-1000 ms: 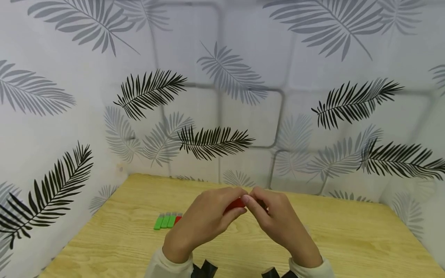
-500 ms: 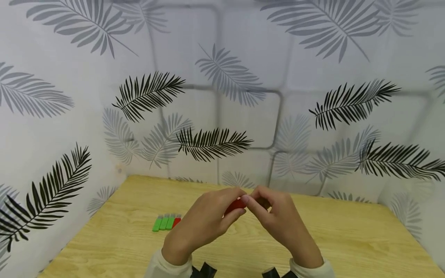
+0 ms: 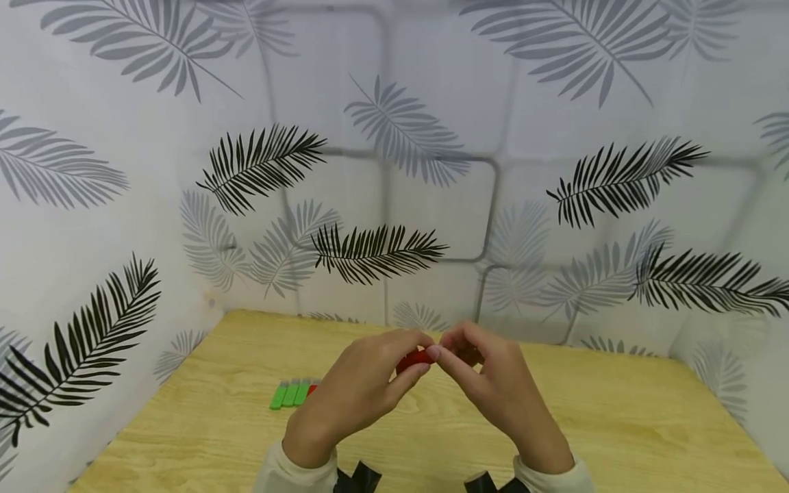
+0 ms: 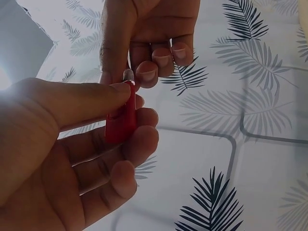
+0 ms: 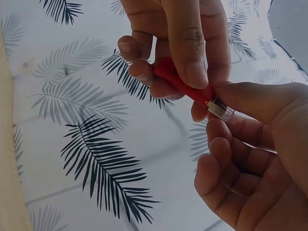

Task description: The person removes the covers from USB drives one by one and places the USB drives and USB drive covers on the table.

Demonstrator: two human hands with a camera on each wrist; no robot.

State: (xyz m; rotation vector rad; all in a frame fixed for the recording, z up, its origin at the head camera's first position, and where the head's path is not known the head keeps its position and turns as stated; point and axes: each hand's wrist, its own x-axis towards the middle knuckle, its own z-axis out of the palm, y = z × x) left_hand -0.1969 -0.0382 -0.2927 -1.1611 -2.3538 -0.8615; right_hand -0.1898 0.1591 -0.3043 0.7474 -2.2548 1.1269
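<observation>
My left hand (image 3: 354, 387) holds a red USB stick (image 4: 121, 118) between thumb and fingers, over the table in the head view. Its silvery plug end, with a clear cap (image 5: 221, 110) over it, points toward my right hand (image 3: 493, 383). In the right wrist view, my right thumb and curled fingers pinch the stick at this capped end. The fingertips of both hands meet around the stick. Left of my left hand, several green USB sticks (image 3: 291, 394) lie in a row on the table, with another red stick (image 3: 312, 389) partly hidden by that hand.
The wood-grain table (image 3: 616, 418) reaches back to a pale, leaf-patterned cloth (image 3: 431, 205) that hangs behind and along the sides. Black wrist mounts (image 3: 359, 477) show at the bottom edge, by the light sleeves.
The right index finger and knuckles have lifted slightly, and the held red stick has tilted a little. Both hands stay together over the same spot.
</observation>
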